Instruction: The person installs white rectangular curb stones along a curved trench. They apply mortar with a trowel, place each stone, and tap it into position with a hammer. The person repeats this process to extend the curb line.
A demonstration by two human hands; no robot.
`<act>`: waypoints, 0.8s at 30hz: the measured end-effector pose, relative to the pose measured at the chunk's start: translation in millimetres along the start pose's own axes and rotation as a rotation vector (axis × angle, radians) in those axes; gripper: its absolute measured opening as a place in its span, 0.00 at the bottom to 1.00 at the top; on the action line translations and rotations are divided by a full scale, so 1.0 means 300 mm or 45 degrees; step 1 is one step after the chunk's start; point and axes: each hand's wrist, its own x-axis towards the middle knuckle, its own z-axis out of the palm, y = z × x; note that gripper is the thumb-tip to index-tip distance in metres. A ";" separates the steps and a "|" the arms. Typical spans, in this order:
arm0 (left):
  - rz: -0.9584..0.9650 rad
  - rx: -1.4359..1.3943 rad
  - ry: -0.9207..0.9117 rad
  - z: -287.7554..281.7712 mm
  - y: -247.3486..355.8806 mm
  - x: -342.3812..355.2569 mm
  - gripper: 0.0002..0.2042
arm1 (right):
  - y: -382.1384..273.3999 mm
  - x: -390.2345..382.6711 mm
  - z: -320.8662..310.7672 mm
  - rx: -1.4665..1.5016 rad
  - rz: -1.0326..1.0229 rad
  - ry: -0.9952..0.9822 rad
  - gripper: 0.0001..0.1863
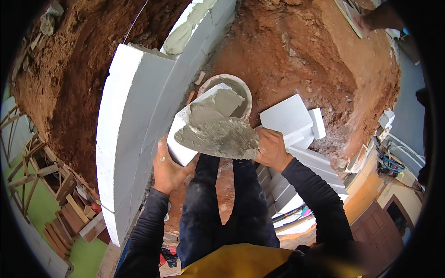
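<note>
My left hand (pixel 168 170) is closed on the near end of a white block (pixel 178 141), with the thumb along its left side. Grey wet mortar (pixel 218 104) coats the upper face of the block, which is held tilted above a round bucket. In my right hand (pixel 273 149) is a trowel (pixel 218 138), its blade smeared with mortar and lying across the block; the fingers hide its handle. More mortar shows inside the bucket (pixel 251 98), partly covered by the block. Left of the hands runs a white block wall (pixel 139 104).
Several white blocks (pixel 287 116) are piled on the right, beside my legs. Mortar (pixel 183 37) lies on a lower stretch of the wall's top. Red earth banks (pixel 301 51) rise ahead; timber pieces (pixel 69 217) lie beyond the wall. Part of a person (pixel 382 18) shows at the upper right.
</note>
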 end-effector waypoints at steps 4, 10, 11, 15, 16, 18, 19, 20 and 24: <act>-0.034 0.026 0.039 -0.002 -0.023 0.000 0.48 | 0.058 -0.151 -0.055 0.026 0.081 -0.007 0.13; -0.045 0.003 0.047 -0.083 -0.062 -0.041 0.53 | 0.318 -0.240 0.141 -0.252 0.901 -0.400 0.26; 0.007 0.051 0.066 -0.098 -0.066 -0.049 0.53 | 0.361 -0.204 0.208 -0.284 0.981 -0.512 0.30; -0.036 -0.119 -0.005 -0.182 -0.048 -0.090 0.54 | 0.384 -0.030 0.389 -0.270 1.090 -0.821 0.53; -0.079 -0.168 -0.034 -0.212 -0.032 -0.097 0.54 | 0.358 0.009 0.392 -0.119 1.021 -0.793 0.57; -0.112 -0.374 -0.102 -0.272 0.015 -0.090 0.54 | 0.262 0.064 0.347 1.022 0.947 -0.565 0.49; -0.097 -0.394 -0.166 -0.306 0.045 -0.076 0.54 | 0.151 0.033 0.306 1.778 1.140 -0.273 0.50; -0.054 -0.433 -0.222 -0.345 0.083 -0.058 0.54 | 0.085 0.027 0.236 2.050 1.074 -0.346 0.57; 0.066 -0.555 -0.324 -0.444 0.274 0.008 0.60 | -0.247 -0.040 -0.039 2.114 0.871 -0.210 0.87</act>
